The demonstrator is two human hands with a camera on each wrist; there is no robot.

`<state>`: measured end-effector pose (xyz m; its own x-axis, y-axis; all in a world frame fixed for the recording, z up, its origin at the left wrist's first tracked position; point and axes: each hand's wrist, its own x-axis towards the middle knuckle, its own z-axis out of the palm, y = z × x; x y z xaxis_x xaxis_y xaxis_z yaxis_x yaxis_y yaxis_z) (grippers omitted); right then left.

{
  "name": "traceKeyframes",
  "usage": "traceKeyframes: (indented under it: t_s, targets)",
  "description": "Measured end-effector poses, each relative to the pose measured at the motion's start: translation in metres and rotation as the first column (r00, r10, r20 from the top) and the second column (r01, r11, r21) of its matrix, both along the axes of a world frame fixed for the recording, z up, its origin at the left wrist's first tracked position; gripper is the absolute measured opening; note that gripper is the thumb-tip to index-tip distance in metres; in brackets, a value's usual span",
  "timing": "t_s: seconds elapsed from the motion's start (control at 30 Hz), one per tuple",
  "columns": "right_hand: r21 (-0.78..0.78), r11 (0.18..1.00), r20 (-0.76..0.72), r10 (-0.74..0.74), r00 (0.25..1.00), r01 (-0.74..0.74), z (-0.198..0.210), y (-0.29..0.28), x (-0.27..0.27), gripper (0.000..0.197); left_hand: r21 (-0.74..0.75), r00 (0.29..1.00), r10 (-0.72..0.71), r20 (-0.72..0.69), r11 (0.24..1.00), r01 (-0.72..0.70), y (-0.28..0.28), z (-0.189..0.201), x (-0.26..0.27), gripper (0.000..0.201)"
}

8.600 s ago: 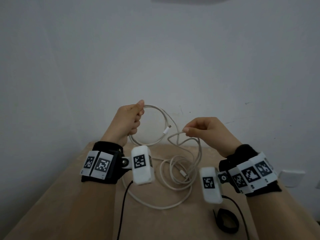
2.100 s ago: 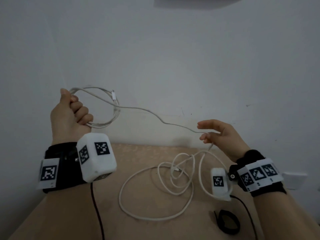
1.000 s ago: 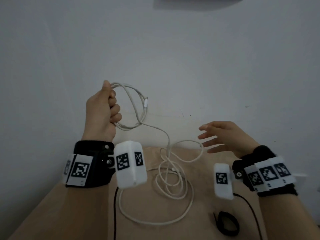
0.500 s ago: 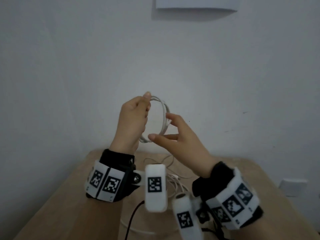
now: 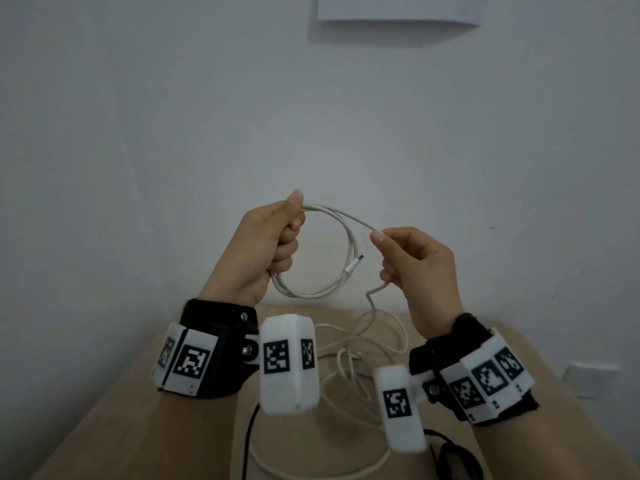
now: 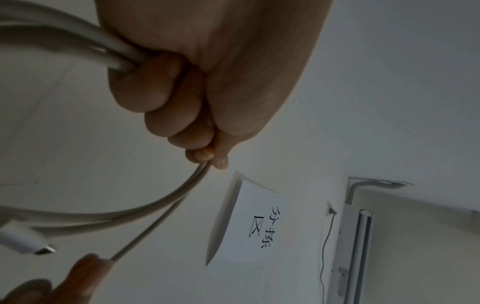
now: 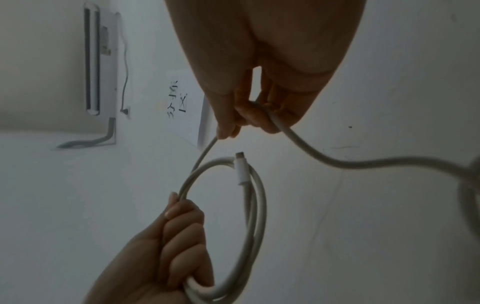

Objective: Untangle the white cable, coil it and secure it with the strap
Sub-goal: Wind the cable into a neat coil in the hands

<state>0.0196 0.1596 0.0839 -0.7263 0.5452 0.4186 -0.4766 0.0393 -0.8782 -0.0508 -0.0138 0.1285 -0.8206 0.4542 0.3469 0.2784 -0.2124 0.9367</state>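
Note:
My left hand (image 5: 273, 244) is raised above the table and grips a small coil of the white cable (image 5: 343, 251) in its fist, also seen as the left hand (image 7: 171, 242) in the right wrist view. The coil's loops (image 7: 254, 207) hang to the right of the fist, with a plug end (image 5: 355, 265) sticking out. My right hand (image 5: 412, 261) pinches the free run of cable (image 7: 205, 152) just right of the coil. The rest of the cable (image 5: 363, 355) drops to loose tangled loops on the table. The black strap (image 5: 457, 462) lies at the table's near right.
The wooden table (image 5: 138, 410) stands against a white wall. A paper sign (image 5: 398, 10) hangs high on the wall, and a wall socket (image 5: 588, 379) sits at the right. Black wrist-camera leads (image 5: 249, 431) trail over the table.
My right hand has moved out to the right of the coil and now pinches the free cable. Both hands sit slightly lower than half a second ago.

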Motion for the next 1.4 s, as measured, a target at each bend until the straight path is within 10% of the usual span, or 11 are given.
traceKeyframes:
  t_s: [0.57,1.1,1.4]
  targets:
    - [0.075,0.940,0.112,0.323,0.940,-0.332,-0.008,-0.005,-0.001,0.042,0.453,0.884,-0.323,0.339,0.879,0.148,0.003,-0.001,-0.009,0.044]
    - [-0.387,0.658,-0.182,0.633,0.753,-0.646,-0.008,-0.008,-0.007,0.026,0.557,0.887,-0.322,0.331,0.825,0.092,0.025,-0.015,-0.009,0.041]
    - [-0.303,0.795,-0.140,0.508,0.850,-0.525,-0.007,0.000,-0.007,0.035,0.510,0.915,-0.268,0.301,0.856,0.083,0.023,-0.014,-0.009,0.041]
